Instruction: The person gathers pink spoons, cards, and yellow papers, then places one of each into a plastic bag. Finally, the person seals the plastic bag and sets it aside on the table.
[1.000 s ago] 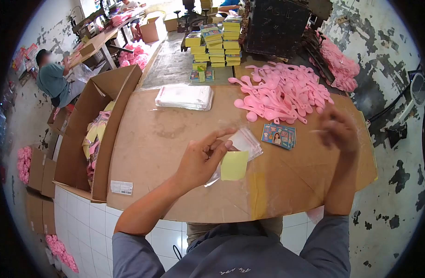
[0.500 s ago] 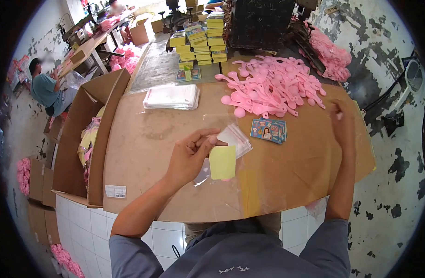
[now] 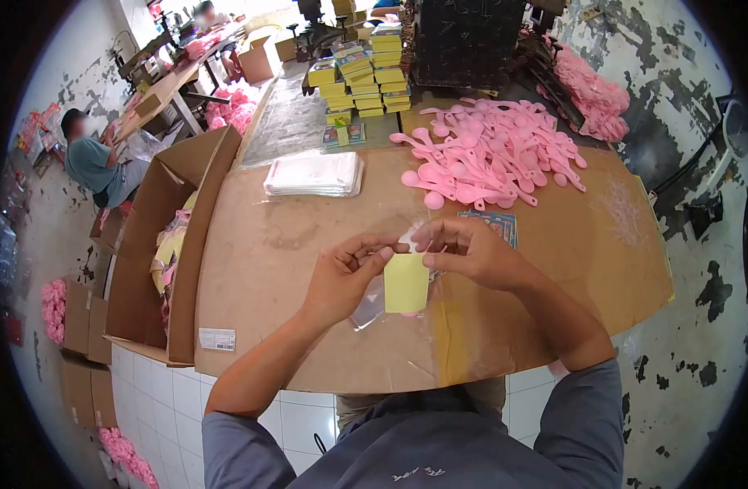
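A pale yellow card [image 3: 406, 285] hangs upright over the table with clear plastic around it, probably a bag; a bit of pink shows under its lower edge. My left hand [image 3: 345, 273] pinches the top left corner between thumb and fingers. At the top right corner is my right hand [image 3: 480, 254], thumb against the edge and fingers curled over the clear plastic above. Behind the hands lie loose clear bags, mostly covered. Printed picture cards [image 3: 504, 226] lie just beyond my right hand, partly hidden by it. Past them is a heap of pink plastic spoons [image 3: 492, 155].
A stack of clear bags [image 3: 313, 175] lies on the cardboard-covered table [image 3: 260, 269]. Bundled cards [image 3: 357, 77] are piled at the back. An open carton [image 3: 129, 285] with packed pieces stands along the left edge. A person [image 3: 97, 167] sits farther left.
My right hand has come in from the right side of the table to the card's top right corner. My left hand still holds the card; the whole view has shifted slightly.
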### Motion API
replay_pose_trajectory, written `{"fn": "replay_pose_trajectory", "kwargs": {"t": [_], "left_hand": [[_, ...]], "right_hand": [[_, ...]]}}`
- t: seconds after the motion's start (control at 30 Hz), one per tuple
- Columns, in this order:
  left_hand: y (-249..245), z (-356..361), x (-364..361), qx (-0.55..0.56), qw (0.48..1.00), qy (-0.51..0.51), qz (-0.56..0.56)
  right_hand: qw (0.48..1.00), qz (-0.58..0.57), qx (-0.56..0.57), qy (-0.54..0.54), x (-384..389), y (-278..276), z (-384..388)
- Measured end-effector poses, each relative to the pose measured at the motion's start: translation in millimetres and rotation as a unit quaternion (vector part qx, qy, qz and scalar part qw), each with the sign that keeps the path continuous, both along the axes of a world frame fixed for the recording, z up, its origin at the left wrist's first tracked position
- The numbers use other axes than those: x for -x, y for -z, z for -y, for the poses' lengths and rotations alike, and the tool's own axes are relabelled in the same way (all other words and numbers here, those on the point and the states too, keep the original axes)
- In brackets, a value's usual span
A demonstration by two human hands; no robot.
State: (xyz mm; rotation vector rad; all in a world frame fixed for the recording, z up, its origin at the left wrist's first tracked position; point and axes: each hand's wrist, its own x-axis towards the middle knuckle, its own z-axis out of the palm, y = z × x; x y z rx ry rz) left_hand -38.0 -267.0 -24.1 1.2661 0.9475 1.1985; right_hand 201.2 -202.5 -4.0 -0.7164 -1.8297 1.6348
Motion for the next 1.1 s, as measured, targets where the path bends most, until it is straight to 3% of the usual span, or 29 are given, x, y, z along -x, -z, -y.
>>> {"fn": "replay_pose_trajectory", "kwargs": {"t": [0.2, 0.5, 0.7, 0.8, 1.1], "left_hand": [[-5, 3, -4, 0.045, 0.998, -0.035, -0.017], [6, 5, -3, -0.05, 0.994, -0.029, -0.095], [12, 1, 3, -0.071, 0.994, -0.001, -0.084], [13, -1, 8, -0.022, 0.999, 0.016, -0.021], [18, -6, 4, 0.031, 0.999, 0.018, -0.016]], "right_hand": [[0.998, 0.001, 0.029, 0.059, -2, 6, 3], [0.998, -0.02, 0.033, 0.055, -13, 16, -3], [0.999, -0.002, -0.016, 0.051, -17, 13, -5], [0.999, -0.001, 0.0, 0.039, -20, 14, -9], [1.0, -0.009, 0.005, 0.027, -18, 18, -6]]}}
